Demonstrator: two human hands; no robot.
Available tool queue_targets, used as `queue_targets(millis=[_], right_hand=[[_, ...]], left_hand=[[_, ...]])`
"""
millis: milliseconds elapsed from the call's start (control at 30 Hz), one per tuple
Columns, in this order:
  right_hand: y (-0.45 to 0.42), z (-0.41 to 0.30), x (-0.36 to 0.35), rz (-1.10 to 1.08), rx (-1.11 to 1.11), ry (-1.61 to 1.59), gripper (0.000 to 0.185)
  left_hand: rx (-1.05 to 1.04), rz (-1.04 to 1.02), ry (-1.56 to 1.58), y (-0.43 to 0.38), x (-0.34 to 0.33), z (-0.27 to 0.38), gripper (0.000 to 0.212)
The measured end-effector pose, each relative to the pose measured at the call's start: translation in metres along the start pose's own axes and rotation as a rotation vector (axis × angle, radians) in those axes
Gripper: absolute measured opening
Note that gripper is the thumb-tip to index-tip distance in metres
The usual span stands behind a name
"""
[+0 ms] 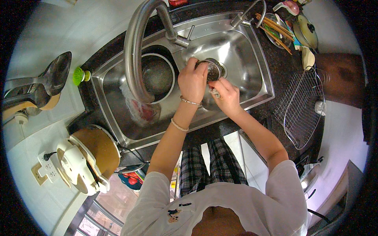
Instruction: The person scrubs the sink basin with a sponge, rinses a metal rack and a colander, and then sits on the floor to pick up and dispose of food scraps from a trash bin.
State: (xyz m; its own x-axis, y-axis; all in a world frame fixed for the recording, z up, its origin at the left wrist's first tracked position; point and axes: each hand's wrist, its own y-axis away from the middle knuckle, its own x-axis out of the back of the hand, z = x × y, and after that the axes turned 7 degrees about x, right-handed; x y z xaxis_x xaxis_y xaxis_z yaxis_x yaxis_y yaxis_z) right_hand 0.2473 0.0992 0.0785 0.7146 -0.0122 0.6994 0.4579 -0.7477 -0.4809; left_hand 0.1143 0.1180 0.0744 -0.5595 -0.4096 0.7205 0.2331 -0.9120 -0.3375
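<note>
Over the drain side of the right sink basin [251,65], my left hand [192,78] grips the rim of a small round bowl [215,70], which looks shiny and partly see-through. My right hand [227,96] is close against the bowl's near edge, its fingers curled around a crumpled greyish-white cloth or scrubber [214,92]. Whether the scrubber touches the bowl is hidden by my fingers. In the left basin stands a perforated metal strainer [158,73]. Beside it lies a clear plastic bag [143,112] with something dark red inside.
A large curved faucet [131,53] arches over the left basin. A smaller tap [239,20] stands at the back right. Chopsticks [276,28] lie across a dish near a lidded pan [305,31]. A wire rack [301,109] is on the right, a rice cooker [94,153] on the left.
</note>
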Motion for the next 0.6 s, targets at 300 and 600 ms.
queue_targets(millis=[300, 600], right_hand=[[-0.002, 0.0, 0.0, 0.013, -0.064, 0.0, 0.028], [-0.001, 0.006, 0.006, 0.009, -0.129, -0.004, 0.027]], left_hand=[[0.004, 0.018, 0.085, 0.001, -0.001, -0.002, 0.008], [0.396, -0.127, 0.564, 0.009, 0.024, -0.004, 0.007]])
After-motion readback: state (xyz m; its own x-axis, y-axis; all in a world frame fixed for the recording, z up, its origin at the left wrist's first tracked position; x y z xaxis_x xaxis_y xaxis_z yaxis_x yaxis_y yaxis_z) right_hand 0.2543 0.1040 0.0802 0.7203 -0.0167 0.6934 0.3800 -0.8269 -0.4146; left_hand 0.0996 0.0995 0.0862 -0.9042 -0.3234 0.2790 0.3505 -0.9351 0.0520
